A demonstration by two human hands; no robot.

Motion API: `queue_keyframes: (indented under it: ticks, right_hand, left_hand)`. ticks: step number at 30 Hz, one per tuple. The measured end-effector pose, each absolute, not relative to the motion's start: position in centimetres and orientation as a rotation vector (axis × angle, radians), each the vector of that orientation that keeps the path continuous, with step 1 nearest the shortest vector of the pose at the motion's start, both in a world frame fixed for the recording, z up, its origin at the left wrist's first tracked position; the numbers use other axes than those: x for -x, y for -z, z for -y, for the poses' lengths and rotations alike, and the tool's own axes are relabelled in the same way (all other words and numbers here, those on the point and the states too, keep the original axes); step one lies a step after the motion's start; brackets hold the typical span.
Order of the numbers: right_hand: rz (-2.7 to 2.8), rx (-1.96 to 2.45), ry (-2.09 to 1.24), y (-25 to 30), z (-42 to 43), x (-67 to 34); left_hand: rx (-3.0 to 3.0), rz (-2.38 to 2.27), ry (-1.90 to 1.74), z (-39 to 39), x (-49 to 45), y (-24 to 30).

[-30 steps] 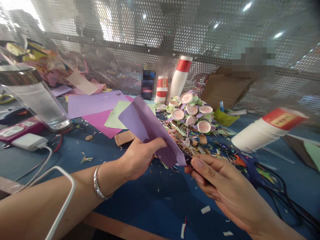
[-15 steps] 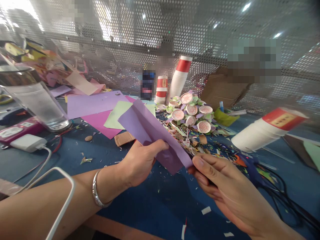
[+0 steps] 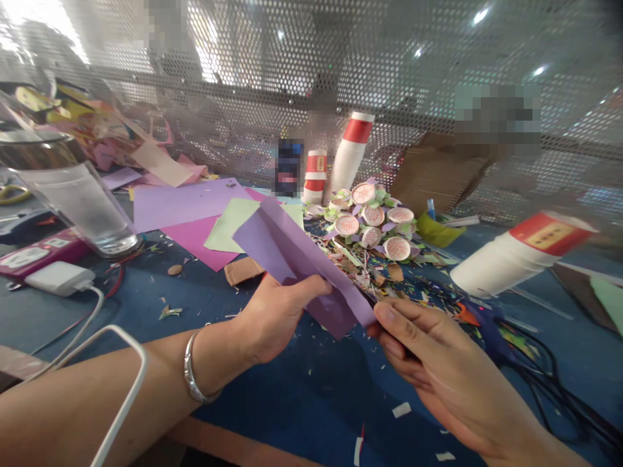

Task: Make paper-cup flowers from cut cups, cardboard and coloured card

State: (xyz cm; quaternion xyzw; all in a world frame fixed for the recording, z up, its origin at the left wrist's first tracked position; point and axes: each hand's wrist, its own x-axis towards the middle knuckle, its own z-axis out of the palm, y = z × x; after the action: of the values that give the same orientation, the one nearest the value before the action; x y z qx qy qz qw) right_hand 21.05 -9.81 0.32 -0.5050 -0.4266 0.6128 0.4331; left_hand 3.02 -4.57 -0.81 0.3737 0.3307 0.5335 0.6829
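Note:
My left hand (image 3: 277, 311), with a silver bangle at its wrist, is closed on a sheet of purple paper (image 3: 287, 243), thumb on top. The sheet is held above the table, and a long strip along its right side stands apart from the rest. Closed at the strip's near end is my right hand (image 3: 428, 357). A dark, slim blade shows at its fingertips beside the paper, seemingly scissors (image 3: 370, 299); their handles are mostly hidden by my fingers.
Behind the paper lie paper-trimmed cup bottoms (image 3: 372, 217) and scraps. Stacked paper cups (image 3: 516, 256) lean at right, near a blue glue gun (image 3: 487, 327). At left are a glass bottle (image 3: 80, 201), a power strip (image 3: 46, 253) and a white cable (image 3: 129, 383). Coloured sheets (image 3: 185, 201) lie behind.
Both hands and the purple paper stay almost in place. The view has shifted very slightly, and the picture is a little sharper.

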Motion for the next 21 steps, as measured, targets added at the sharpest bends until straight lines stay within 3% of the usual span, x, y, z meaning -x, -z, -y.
queue_keyframes:
  ticks: [21]
  right_hand:
    - [0.988, 1.204, -1.591, -0.3, 9.9, -21.0]
  left_hand:
    - [-0.870, -0.582, -1.085, 3.7, -2.2, 1.4]
